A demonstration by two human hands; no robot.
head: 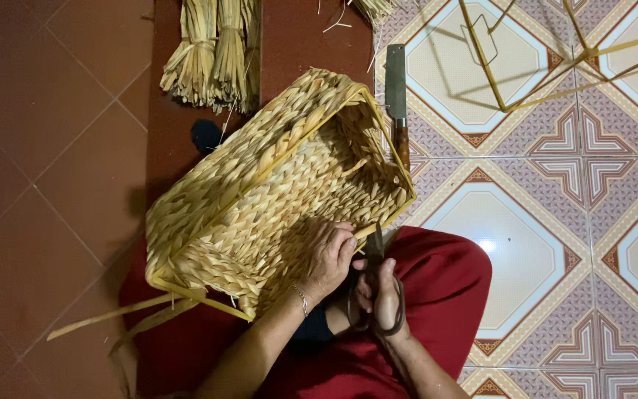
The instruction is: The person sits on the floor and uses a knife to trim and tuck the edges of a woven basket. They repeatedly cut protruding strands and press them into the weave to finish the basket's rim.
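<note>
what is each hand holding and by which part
The right hand holds dark scissors by the handle loops. The left hand presses on the woven basket near its rim, fingers pinching a strand there.

floor (pixel 526 222): patterned tiles at 3 o'clock, plain red tiles at 9
knife (pixel 397 96): 12 o'clock
straw bundles (pixel 212 52): 11 o'clock
wire frame (pixel 555 59): 1 o'clock
</note>
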